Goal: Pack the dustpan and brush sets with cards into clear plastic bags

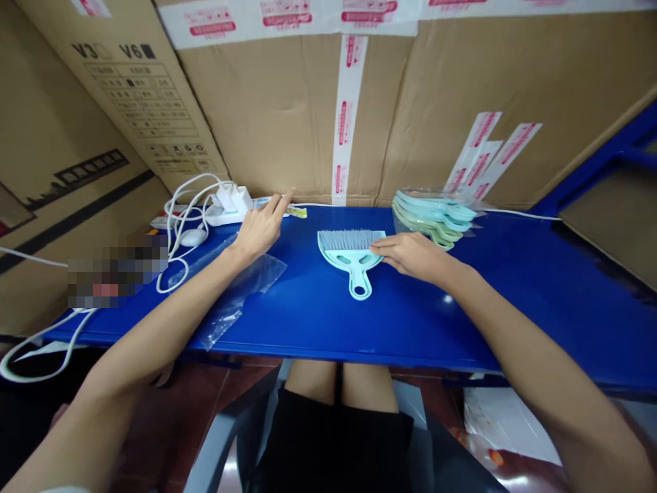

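While resting flat on the blue table [318, 322], right hand [410, 255] touched mint dustpan-and-brush set [352, 252] at three o'clock (fingers loose, nothing gripped); left hand [259, 227] open, empty, reaching toward eleven o'clock.

1. Deep glossy blue on the table [318, 322], with a pale glare spot.
2. Pale mint on the small dustpan [354, 259], grey-lilac bristles at its far edge.
3. Mint and pale green, perhaps alternating, through the stack of dustpans [436, 216] far right.
4. White on the power strip [228, 209] and cables [179, 226], far left.
5. Brown on the cardboard boxes [277, 116], crossed by white tape printed in red.
6. Clear, faintly shiny on the plastic bag [241, 294].
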The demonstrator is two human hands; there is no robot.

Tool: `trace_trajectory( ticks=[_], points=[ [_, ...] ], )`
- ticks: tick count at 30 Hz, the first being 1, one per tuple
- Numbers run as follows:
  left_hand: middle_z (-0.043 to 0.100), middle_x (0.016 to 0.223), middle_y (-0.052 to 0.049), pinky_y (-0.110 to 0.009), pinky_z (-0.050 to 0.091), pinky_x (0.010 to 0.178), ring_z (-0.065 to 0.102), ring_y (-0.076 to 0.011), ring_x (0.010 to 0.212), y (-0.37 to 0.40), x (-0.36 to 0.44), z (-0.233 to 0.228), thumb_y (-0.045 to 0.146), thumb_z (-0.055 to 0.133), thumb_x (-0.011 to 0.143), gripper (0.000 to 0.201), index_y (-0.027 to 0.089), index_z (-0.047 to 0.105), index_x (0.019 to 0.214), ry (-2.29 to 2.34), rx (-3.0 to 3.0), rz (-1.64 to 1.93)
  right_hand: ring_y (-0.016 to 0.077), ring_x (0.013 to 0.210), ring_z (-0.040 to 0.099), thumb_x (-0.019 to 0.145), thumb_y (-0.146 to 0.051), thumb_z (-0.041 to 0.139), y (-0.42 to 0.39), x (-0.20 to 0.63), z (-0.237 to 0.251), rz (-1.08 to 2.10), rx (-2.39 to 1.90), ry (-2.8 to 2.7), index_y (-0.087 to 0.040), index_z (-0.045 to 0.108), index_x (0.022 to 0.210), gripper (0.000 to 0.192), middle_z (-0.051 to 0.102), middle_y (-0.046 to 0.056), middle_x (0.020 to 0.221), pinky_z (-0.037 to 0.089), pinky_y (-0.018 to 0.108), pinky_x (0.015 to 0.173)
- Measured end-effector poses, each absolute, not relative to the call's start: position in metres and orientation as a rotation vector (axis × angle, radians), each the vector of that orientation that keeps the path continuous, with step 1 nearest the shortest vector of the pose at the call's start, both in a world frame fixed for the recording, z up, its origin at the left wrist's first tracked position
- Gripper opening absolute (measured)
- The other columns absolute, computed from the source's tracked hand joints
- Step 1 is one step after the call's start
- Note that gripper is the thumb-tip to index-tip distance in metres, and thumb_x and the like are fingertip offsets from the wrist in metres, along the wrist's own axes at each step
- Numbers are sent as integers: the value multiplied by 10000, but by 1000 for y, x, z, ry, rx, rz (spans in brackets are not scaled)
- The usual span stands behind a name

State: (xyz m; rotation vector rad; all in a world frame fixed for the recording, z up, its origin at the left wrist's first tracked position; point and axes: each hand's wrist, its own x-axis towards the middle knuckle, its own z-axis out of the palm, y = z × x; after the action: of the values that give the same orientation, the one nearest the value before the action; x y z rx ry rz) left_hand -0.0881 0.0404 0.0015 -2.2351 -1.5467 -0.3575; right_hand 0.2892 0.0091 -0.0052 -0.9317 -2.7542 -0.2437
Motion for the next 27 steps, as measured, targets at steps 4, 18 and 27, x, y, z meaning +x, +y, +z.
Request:
trace_trajectory(
  ticks=[4, 18, 27],
  points=[
    [683, 1321, -216, -436, 572, 892, 650, -341, 1216, 44, -88, 4, 104, 320, 1008, 567, 128, 477, 1553, -1460, -2289, -411, 268, 1119, 763, 887, -15, 605, 11, 293, 0, -237, -977, -2790, -260, 812, 1199, 447, 794, 44, 1273, 602, 360, 841],
    [607, 1349, -242, -540, 445, 1057, 531, -395, 1290, 43, -88, 8, 237, 297, 1073, 531, 89, 438, 1563, -1392, -2281, -362, 222, 931, 749, 918, -52, 547, 32, 317, 0, -445, -976, -2702, -234, 810, 1174, 410, 806, 77, 1095, 551, 328, 737],
    [628, 1304, -240, -525, 413, 1109, 553, -388, 1312, 48, -95, -3, 468, 273, 1113, 519, 96, 487, 1405, -1483, -2342, -495, 236, 924, 708, 974, -105, 524, 24, 311, 12, -448, -984, -2629, -229, 825, 1104, 350, 772, 97, 1024, 495, 348, 711]
  ],
)
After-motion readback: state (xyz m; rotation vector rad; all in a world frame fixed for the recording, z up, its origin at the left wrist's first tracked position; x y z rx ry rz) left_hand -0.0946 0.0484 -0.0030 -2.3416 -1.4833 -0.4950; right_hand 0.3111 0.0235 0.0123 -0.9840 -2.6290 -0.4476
